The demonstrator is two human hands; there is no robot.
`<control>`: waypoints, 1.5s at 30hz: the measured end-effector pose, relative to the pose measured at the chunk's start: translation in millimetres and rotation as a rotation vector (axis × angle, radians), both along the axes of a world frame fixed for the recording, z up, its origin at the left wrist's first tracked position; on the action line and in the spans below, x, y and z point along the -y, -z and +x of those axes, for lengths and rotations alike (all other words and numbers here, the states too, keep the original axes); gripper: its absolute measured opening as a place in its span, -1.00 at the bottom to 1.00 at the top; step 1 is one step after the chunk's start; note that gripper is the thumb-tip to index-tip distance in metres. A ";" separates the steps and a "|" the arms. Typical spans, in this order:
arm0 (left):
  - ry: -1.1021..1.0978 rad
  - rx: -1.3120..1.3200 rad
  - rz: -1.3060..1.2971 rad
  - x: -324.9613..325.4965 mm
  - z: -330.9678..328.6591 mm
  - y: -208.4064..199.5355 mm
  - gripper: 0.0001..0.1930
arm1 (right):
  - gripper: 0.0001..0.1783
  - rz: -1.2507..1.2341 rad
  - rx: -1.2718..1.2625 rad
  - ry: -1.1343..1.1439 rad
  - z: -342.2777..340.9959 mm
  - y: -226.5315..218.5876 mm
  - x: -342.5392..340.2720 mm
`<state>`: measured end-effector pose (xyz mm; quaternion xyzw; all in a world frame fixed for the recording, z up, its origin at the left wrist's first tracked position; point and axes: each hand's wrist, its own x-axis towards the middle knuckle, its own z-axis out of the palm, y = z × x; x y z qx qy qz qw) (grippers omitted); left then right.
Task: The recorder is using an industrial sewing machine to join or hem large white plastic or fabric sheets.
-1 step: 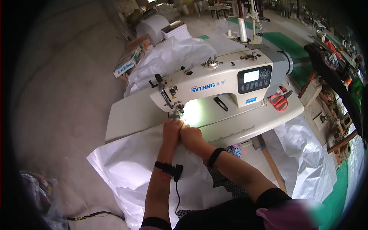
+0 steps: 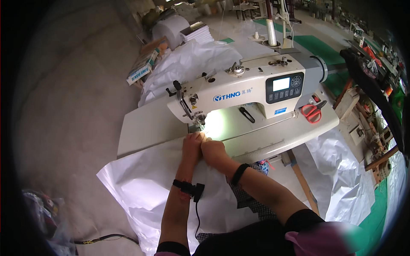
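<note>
Both hands meet at the front of a white sewing machine (image 2: 239, 91), right below its lit needle area. My left hand (image 2: 193, 144) is closed on the edge of a large white plastic-like sheet (image 2: 145, 179). Pressed against it, my right hand (image 2: 213, 152) also pinches the sheet edge, with its fingers bent inward. The fingertips are partly lost in the glare of the lamp. From the machine bed (image 2: 149, 128) the sheet hangs down over the front edge, beneath my forearms and toward my lap.
Red-handled scissors (image 2: 311, 113) lie at the bed's right end. A small black tool (image 2: 246, 115) rests under the machine arm. Behind stands a thread cone (image 2: 271, 33). More white sheeting (image 2: 192, 62) and a box (image 2: 139, 74) are at the back left. A dark cable (image 2: 106, 237) crosses the floor.
</note>
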<state>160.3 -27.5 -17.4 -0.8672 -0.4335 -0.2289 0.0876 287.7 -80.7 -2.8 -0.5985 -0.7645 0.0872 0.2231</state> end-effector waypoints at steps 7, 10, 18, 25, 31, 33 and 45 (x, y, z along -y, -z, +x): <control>-0.043 0.159 0.014 5.7 3.4 -2.3 -0.84 | -0.84 0.025 0.061 -0.020 -3.5 6.4 -9.3; -0.042 0.202 -0.024 2.9 2.6 -4.7 -0.82 | -0.82 0.047 0.058 -0.013 -6.6 8.8 -13.8; -0.027 0.188 0.000 -10.4 -1.2 1.1 -0.82 | -0.80 0.022 0.033 -0.049 -3.2 4.2 -12.7; -0.032 0.149 0.021 -6.5 -3.9 1.7 -0.83 | -0.83 0.041 0.032 -0.022 -5.1 0.5 -8.1; -0.051 0.345 -0.078 -7.8 -6.3 -0.4 -0.79 | -0.86 0.101 0.066 0.025 -10.8 6.7 -12.4; -0.054 0.405 -0.108 -8.8 -7.3 0.5 -0.81 | -0.87 0.097 0.083 0.041 -13.4 7.6 -13.4; -0.055 0.373 -0.043 -12.4 -7.6 3.2 -0.86 | -0.88 0.055 0.106 0.028 -12.9 5.5 -18.4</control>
